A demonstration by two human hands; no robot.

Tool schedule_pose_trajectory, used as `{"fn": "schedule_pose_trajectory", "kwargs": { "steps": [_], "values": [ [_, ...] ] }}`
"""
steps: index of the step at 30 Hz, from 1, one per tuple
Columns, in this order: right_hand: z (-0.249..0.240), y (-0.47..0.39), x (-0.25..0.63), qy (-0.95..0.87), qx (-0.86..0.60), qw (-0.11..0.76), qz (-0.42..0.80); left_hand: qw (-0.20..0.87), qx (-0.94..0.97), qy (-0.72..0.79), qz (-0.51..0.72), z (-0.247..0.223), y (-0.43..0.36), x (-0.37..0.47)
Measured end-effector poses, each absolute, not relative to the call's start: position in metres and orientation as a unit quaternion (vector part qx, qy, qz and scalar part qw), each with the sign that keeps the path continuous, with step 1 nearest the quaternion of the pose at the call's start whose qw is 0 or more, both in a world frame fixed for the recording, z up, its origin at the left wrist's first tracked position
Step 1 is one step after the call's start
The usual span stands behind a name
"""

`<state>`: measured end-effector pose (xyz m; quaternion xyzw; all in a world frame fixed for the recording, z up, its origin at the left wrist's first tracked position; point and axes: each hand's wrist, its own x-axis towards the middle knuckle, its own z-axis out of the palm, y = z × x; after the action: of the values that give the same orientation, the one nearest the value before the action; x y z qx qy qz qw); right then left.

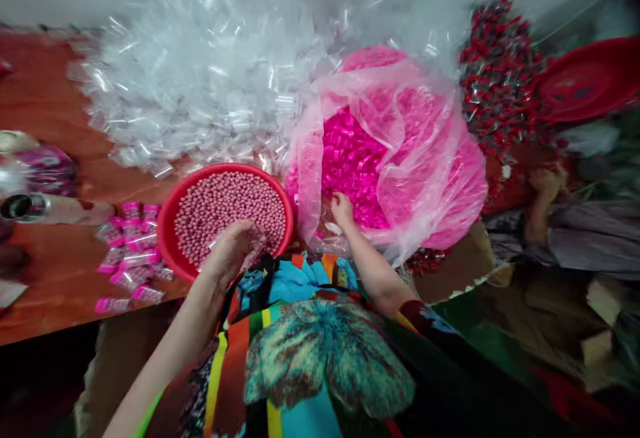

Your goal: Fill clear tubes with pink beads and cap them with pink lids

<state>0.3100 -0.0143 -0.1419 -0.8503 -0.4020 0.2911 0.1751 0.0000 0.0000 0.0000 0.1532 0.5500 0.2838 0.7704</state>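
Note:
My left hand (231, 249) is over the near edge of a red bowl (167, 225) of small pink beads (230, 208). Its fingers are curled round a clear plastic tube (256, 243), partly hidden by the hand. My right hand (341, 210) is at the mouth of a large plastic bag (430, 151) of bright pink caps (353, 165). The fingers there are drawn together; whether something is between them is too small to make out. Left of the bowl lie several clear tubes with pink caps (135, 255), filled with pink beads.
A big heap of clear empty tubes (200, 71) spreads behind the bowl. At the right are a pile of red-capped tubes (500, 71), a red basin (585, 81) and another person's hand (549, 179). A cylinder (60, 210) lies at the left on the orange-brown table (45, 258).

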Motion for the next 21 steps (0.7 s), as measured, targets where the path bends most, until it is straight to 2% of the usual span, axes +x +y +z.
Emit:
{"fn": "schedule_pose_trajectory", "kwargs": {
  "steps": [8,15,21],
  "values": [
    [-0.136,-0.007,0.307,-0.372,-0.843,0.221,0.318,0.792,0.163,0.503,0.304,0.015,-0.001,0.008],
    [-0.102,-0.036,0.312,-0.328,-0.765,0.348,0.43,0.799,0.183,0.462,0.339,0.026,0.001,-0.003],
    [-0.047,-0.043,0.287,-0.324,-0.606,0.459,0.563,0.797,0.184,0.473,0.328,0.023,-0.008,0.013]
  ]
}}
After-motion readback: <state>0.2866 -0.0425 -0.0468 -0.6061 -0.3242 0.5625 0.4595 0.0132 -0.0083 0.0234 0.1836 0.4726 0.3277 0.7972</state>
